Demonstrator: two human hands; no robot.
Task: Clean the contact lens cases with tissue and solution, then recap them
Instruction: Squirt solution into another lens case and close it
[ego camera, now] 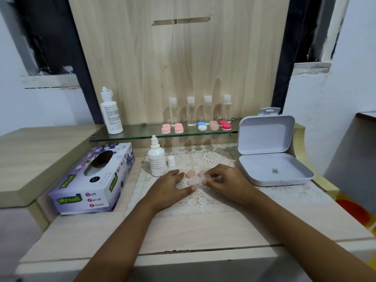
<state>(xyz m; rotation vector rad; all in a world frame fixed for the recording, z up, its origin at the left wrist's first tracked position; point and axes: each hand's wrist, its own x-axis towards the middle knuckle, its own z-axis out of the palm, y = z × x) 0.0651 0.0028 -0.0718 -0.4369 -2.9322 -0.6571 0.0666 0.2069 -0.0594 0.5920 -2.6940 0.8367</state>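
Note:
A clear, uncapped contact lens case (192, 181) lies on the lace mat (195, 202) between my hands. My left hand (171, 187) holds its left end with thumb and fingers. My right hand (223, 182) pinches its right end with curled fingers. Two peach caps (190, 174) lie just behind the case. A small solution bottle (156, 157) stands uncapped to the left, its white cap (171, 161) beside it. The purple tissue box (95, 180) sits at the left.
On the glass shelf (142, 136) stand a tall white bottle (111, 111), several clear bottles (191, 111) and several capped lens cases (179, 128) in pink, blue and red. An open white hinged box (270, 157) sits at the right.

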